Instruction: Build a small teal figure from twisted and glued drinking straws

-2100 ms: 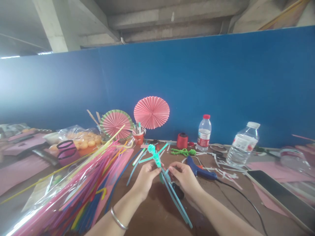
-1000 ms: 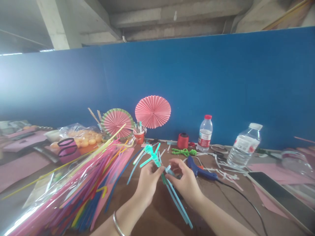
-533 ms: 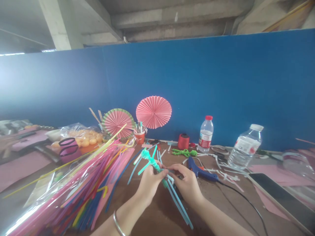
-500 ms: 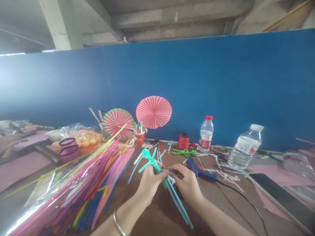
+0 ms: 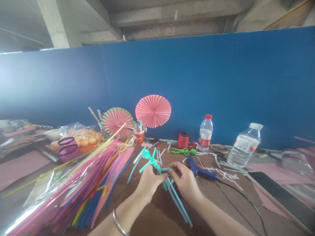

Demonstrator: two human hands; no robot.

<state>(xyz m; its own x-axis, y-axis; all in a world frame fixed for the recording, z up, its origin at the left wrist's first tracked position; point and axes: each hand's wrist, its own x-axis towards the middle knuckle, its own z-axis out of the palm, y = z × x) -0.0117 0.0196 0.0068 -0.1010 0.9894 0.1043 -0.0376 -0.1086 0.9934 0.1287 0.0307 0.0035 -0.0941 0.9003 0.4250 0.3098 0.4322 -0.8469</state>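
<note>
The fingers [image 5: 161, 178] of the left hand [image 5: 149, 183] are closed around the lower part of a turquoise pipe-cleaner figure [image 5: 153, 162], thumb laid across toward the right and the other fingers curled mostly out of sight beneath. The fingers of the right hand [image 5: 184, 181] pinch a grey-blue fuzzy strand [image 5: 166, 169] against the figure's lower end, thumb tucked under and the forefinger arched above it. How the strand joins the figure is too small to tell.

Both hands sit low over the middle of the desk [image 5: 157, 214], close together, knuckles outward — the left forearm slanting up from the bottom edge, a silver bangle [image 5: 120, 223] near its wrist, the right forearm reaching in from the lower right. The figure tilts away to the upper left, its knobbed top and two short side stems free of the left hand.

Long pale blue stems [image 5: 179, 204] run from under the hands toward the near side; whether they are attached to the figure cannot be told. Just beyond the right hand lies a blue glue gun [image 5: 202, 172], its cable trailing toward the near edge, and behind it a bright green twisted piece [image 5: 182, 151]. Left of the left forearm spreads a bundle of coloured pipe cleaners [image 5: 85, 190], partly in clear plastic.
</note>
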